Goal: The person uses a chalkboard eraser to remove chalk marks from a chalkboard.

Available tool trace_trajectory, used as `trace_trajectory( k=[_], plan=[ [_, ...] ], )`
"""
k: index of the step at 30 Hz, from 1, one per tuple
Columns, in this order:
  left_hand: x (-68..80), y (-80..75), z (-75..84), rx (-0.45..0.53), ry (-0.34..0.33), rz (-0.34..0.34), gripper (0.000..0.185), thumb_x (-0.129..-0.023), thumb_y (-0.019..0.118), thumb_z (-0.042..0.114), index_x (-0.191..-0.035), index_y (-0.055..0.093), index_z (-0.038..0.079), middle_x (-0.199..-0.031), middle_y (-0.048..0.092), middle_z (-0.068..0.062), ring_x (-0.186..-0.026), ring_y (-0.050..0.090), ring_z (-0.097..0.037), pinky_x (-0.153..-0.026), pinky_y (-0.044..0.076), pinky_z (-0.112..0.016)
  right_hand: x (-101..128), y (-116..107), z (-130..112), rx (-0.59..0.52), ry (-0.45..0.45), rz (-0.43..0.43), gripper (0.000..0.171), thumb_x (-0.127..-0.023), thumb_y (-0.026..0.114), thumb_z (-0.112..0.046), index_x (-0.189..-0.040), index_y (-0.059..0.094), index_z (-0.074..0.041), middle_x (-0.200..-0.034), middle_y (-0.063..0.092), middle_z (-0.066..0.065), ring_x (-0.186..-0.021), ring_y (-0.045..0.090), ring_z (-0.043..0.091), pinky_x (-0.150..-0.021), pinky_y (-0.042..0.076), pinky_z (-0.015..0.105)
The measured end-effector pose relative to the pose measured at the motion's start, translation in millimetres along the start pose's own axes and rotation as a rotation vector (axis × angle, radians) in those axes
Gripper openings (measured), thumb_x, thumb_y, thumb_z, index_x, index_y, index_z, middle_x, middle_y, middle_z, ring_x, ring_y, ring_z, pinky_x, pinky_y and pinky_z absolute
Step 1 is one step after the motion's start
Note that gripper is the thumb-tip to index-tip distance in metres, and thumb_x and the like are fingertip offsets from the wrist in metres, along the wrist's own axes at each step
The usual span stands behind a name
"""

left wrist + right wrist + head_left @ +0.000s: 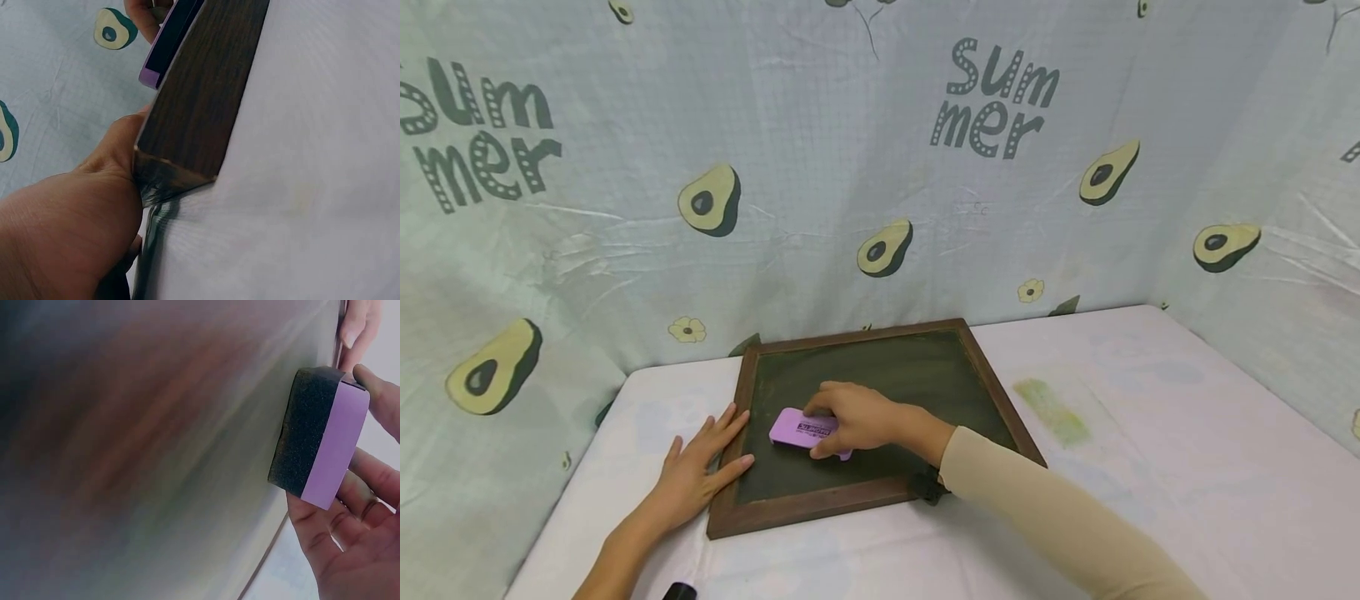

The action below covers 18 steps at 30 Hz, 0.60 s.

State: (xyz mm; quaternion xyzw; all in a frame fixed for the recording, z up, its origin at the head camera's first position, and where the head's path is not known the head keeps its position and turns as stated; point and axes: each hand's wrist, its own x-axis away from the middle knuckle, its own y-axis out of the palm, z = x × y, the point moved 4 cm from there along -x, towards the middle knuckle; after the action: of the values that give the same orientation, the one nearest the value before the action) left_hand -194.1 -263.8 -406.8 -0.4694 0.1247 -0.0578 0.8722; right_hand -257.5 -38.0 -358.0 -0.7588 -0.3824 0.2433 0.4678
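Observation:
A chalkboard (887, 367) in a brown wooden frame (820, 500) lies on the table. My right hand (865, 417) grips a purple board eraser (792, 427) by its sides, over the left half of the dark surface. In the right wrist view the eraser (334, 447) shows a thick black felt pad facing the board, with fingers and thumb round its purple back. My left hand (700, 471) rests with spread fingers on the frame's left side. Seen from the left wrist, that hand (81, 212) lies against the frame's corner (194, 119).
A white patterned cloth (820, 133) hangs behind the board and along the sides. The pale table cover (1150, 400) extends to the right, with a yellow-green smudge (1052, 410) beside the board. A black wrist device (928, 485) sits under my right wrist, near the frame's front edge.

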Motion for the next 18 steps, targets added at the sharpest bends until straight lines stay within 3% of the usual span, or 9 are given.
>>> trace_trajectory(
  k=[11,18],
  plan=[
    [2.6,2.5,-0.1,0.024,0.006,-0.010,0.067,-0.093,0.060,0.039,-0.149,0.036,0.011,-0.154,0.023,-0.020,-0.137,0.016,-0.051,-0.098,-0.001,-0.075,6.8,-2.0,2.2,0.088,0.025,-0.053,0.053,-0.082,0.075,-0.039,-0.127,0.060,-0.015,-0.106,0.053,-0.008,-0.088,0.051,0.004,-0.072,0.044,0.021],
    [-0.1,0.1,0.7,0.017,-0.003,-0.023,0.067,-0.094,0.059,0.040,-0.149,0.035,0.011,-0.155,0.021,-0.019,-0.138,0.015,-0.049,-0.098,-0.001,-0.074,39.2,-23.1,34.3,0.101,0.081,-0.024,0.053,-0.082,0.076,-0.037,-0.128,0.060,-0.015,-0.110,0.055,-0.006,-0.093,0.053,0.010,-0.078,0.046,0.030]
  ],
)
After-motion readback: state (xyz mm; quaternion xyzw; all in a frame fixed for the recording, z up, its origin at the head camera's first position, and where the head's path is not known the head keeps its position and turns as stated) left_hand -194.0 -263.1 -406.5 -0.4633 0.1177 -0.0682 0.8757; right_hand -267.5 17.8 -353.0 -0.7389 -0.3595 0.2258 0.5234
